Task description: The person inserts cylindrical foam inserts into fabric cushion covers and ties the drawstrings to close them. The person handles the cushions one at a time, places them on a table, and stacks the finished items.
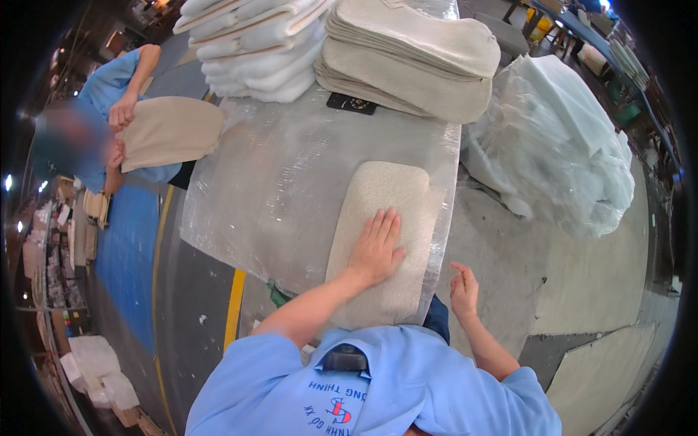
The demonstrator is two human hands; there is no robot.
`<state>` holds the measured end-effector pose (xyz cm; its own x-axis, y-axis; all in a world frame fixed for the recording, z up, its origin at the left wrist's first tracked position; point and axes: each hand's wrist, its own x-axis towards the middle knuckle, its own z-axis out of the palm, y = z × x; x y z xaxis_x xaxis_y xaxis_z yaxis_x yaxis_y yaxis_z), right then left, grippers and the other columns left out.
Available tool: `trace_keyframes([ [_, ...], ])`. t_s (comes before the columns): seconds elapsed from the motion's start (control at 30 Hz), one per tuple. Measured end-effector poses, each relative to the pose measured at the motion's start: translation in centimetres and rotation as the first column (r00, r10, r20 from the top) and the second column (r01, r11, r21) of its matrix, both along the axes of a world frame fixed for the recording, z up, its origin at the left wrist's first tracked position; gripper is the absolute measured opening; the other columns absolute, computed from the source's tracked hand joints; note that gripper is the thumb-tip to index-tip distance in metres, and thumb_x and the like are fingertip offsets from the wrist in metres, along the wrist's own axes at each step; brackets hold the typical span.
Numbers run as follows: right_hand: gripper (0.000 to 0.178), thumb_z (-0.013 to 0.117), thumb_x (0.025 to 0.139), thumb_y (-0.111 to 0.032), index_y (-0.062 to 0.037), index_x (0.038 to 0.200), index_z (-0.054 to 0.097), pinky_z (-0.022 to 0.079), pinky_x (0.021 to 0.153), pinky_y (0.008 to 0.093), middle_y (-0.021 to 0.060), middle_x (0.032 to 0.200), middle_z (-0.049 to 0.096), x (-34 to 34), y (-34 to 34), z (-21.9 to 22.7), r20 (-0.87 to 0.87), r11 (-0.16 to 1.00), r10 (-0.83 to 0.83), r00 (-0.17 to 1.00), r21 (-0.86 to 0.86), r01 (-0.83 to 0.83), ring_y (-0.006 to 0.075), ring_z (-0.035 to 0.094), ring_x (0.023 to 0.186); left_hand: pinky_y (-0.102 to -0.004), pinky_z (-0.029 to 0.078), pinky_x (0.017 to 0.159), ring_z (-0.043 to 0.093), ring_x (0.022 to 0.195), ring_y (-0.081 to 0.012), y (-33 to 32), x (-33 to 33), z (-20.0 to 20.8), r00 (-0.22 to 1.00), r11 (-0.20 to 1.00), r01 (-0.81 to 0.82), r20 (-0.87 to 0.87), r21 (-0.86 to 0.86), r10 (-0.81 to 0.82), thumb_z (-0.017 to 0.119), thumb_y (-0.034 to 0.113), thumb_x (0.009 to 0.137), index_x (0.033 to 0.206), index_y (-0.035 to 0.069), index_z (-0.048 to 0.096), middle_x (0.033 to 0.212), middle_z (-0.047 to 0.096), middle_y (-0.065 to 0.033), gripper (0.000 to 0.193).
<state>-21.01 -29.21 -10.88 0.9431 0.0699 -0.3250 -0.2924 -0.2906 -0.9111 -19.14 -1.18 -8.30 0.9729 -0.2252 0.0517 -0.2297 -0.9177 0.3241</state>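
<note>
Right hand (pixel 465 292): one, raised beyond the bench edge, 4 o'clock from the pad; fingers half curled, nothing visible in them.
Left hand (pixel 376 251): one, palm down, fingers flat and slightly parted, gripping nothing.
Beige pad (pixel 396 189): one, long, round-cornered, beneath the left hand on the plastic-covered bench (pixel 273 203).
Step, as judged: smoothing or aligning the pad; next move seemingly calls for even pressure.
Wrapped bundle (pixel 571 149): 2 o'clock.
Co-worker's beige piece (pixel 174 131): 10 o'clock.
Beige stack (pixel 414 69): 12 o'clock.
White stack (pixel 254 54): 11 o'clock.
</note>
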Motion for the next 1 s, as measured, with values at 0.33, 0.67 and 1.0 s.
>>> trace_keyframes([
  [0.33,0.027,0.056,0.099,-0.006,-0.0053,0.124,0.067,0.053,0.085,0.0403,0.0103,0.105,0.070,7.1,7.5,5.3,0.549,0.911,0.406,0.730,-0.301,-0.281,0.0303,0.066,0.096,-0.0519,0.014,0.127,0.021,0.155,-0.0429,-1.5,-6.7,0.8,0.988,1.000,0.021,-0.151,-0.008,-0.022,0.052,0.043,0.101,0.157,-0.008,0.027,0.166,0.024,-0.0271,0.080],
  [0.67,0.081,0.043,0.103,-0.055,-0.0044,0.163,0.021,0.010,0.128,0.0534,0.0133,0.170,0.023,11.0,17.6,3.7,0.149,0.254,0.950,0.273,-0.877,-0.408,0.0279,0.017,0.159,-0.0528,0.016,0.127,0.022,0.155,-0.0422,-1.9,-11.0,0.4,0.962,0.997,0.060,-0.264,-0.051,-0.072,0.053,0.044,0.100,0.157,-0.003,0.030,0.166,0.024,-0.0238,0.077],
  [1.0,0.083,0.044,0.103,-0.056,-0.0020,0.163,0.022,0.008,0.127,0.0574,0.0211,0.170,0.016,14.2,18.9,2.8,0.231,0.362,0.870,0.436,-0.899,-0.246,0.0356,0.011,0.159,-0.0497,0.029,0.122,0.035,0.150,-0.0385,0.3,-14.4,-0.2,0.943,0.935,0.163,-0.227,-0.315,-0.241,0.059,0.031,0.101,0.153,0.008,0.045,0.161,0.039,-0.0197,0.059],
])
